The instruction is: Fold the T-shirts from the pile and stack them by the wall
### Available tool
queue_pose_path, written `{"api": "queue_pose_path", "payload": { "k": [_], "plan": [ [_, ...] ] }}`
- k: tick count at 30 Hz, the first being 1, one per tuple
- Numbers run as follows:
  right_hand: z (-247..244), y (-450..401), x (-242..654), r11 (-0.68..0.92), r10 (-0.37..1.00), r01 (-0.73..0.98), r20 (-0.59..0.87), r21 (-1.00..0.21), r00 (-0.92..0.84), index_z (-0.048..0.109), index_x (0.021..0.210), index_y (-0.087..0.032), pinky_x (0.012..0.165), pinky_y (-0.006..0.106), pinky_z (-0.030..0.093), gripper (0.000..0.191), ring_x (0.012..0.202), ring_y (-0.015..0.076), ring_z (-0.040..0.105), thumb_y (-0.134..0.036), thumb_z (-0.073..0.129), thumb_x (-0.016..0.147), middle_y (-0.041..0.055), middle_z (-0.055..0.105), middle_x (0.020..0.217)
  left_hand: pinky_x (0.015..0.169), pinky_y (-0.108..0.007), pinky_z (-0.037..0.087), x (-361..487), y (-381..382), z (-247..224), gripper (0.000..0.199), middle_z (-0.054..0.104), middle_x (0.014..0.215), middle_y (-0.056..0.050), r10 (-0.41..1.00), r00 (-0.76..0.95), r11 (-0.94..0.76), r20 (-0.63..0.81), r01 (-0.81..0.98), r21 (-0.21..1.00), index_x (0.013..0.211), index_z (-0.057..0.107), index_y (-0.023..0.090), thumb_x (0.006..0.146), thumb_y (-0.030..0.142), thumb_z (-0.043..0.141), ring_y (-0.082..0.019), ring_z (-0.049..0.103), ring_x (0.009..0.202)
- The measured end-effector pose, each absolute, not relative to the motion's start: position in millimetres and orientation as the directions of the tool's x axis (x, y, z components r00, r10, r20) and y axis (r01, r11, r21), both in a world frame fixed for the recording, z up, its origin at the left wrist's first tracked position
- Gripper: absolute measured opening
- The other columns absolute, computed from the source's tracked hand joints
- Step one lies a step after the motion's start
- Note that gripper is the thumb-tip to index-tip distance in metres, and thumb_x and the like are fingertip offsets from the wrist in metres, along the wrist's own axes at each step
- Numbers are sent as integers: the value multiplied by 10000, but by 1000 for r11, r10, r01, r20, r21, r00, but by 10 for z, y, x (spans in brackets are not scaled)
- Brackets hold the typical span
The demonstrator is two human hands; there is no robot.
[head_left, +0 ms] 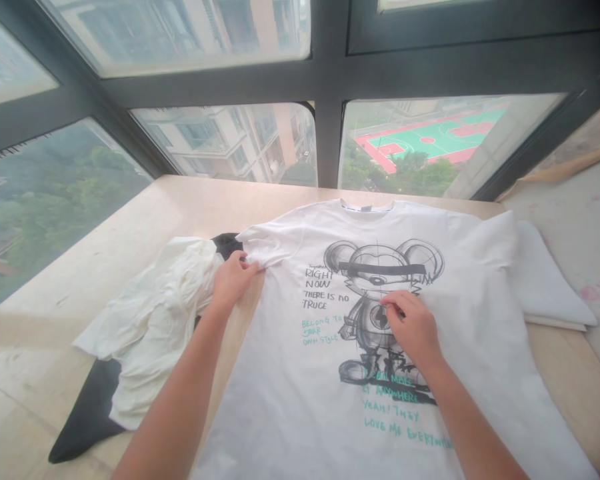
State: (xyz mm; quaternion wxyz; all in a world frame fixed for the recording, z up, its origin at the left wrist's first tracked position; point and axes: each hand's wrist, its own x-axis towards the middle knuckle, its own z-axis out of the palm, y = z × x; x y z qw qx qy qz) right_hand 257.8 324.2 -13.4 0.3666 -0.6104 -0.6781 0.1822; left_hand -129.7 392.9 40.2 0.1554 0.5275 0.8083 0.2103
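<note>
A white T-shirt (280, 373) lies spread out, collar away from me, with a sketched bear print and black and green lettering on its front. At its left sleeve, my left hand (234, 279) is closed, the fingers pinching the sleeve's edge. My right hand (413, 327) is over the middle of the bear print. Its thumb and fingertips are drawn together, and the fabric around them looks flat. I cannot tell whether those fingertips touch the shirt. The lower hem is out of view.
Left of the T-shirt, a crumpled cream garment (165, 320) lies on black cloth (87, 413). Folded white fabric (547, 287) is partly under the shirt's right side. All rest on a beige stone ledge (200, 200), bounded by dark window frames (330, 133).
</note>
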Motion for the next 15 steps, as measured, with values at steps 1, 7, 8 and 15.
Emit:
{"api": "queue_pose_path", "payload": {
  "k": [1,7,8,15],
  "plan": [
    [-136,3241,2578,187,962,694,273,-696,14,688,826,-223,768,314,484,213,907,196,622,-172,485,866,30,697,940,743,-328,461,-1290,3932,390,466,698,883,-44,916,-400,351,-22,777,522,1170,608,210,773,452,636,-230,658,804],
    [-147,3244,2585,185,966,682,260,-707,8,688,840,-231,751,302,482,208,913,188,614,-176,488,866,19,693,945,712,-318,480,-1220,3976,332,402,678,866,-50,896,-442,305,50,691,656,1094,639,196,771,436,633,-212,651,777],
    [-147,3245,2586,187,966,681,260,-708,6,687,839,-232,751,301,482,209,915,188,613,-176,487,866,18,693,943,679,-309,485,-1207,3975,335,417,680,840,-47,899,-437,294,38,664,688,1097,636,189,770,447,635,-202,650,733],
    [-130,3247,2580,180,968,671,251,-719,9,681,833,-233,768,305,480,216,918,190,612,-180,476,871,17,693,936,703,-265,526,-1131,3713,348,446,717,1043,-59,878,-470,228,93,580,782,1221,544,224,842,458,532,-187,696,913]
  ]
}}
